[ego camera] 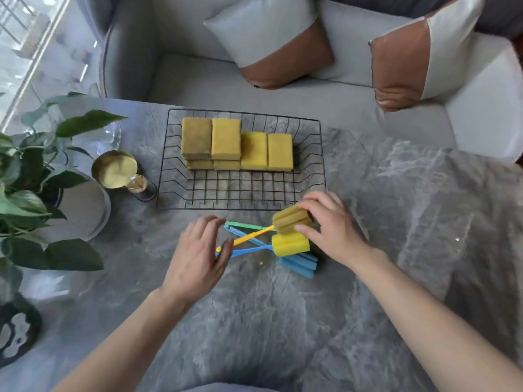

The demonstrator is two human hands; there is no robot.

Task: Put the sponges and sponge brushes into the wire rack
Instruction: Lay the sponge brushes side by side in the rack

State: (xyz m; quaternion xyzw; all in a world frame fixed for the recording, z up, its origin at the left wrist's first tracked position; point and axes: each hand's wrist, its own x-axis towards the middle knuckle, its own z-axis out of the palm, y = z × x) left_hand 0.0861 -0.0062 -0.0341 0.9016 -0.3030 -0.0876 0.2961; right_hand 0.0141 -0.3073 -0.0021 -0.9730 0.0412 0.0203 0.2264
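My right hand (331, 230) is closed around the yellow sponge head (293, 219) of one brush, thumb under it and fingers over the top, and its orange-yellow handle (249, 236) slants away toward my left hand (198, 256). Just below my right thumb lies a second brush with a brighter yellow head (290, 244) on a blue handle (249, 250). Under my right palm, nearer to me, a blue sponge head (300, 265) rests on the table (396, 222). The handles cross one another between my two hands, and a green handle (246, 225) shows at the far side of the pile. My left hand is spread wide, fingers apart, holding nothing, over the handle ends; I cannot tell whether it touches them.

Just beyond both hands sits the wire rack (240, 193), with the sponges (235, 144) in a row along its far side, the left two stacked on others. Past my left hand, beside the rack, stand a gold cup (116, 169) and a leafy plant (34, 171). Beyond the table is a grey sofa (198, 75) with cushions (271, 41).
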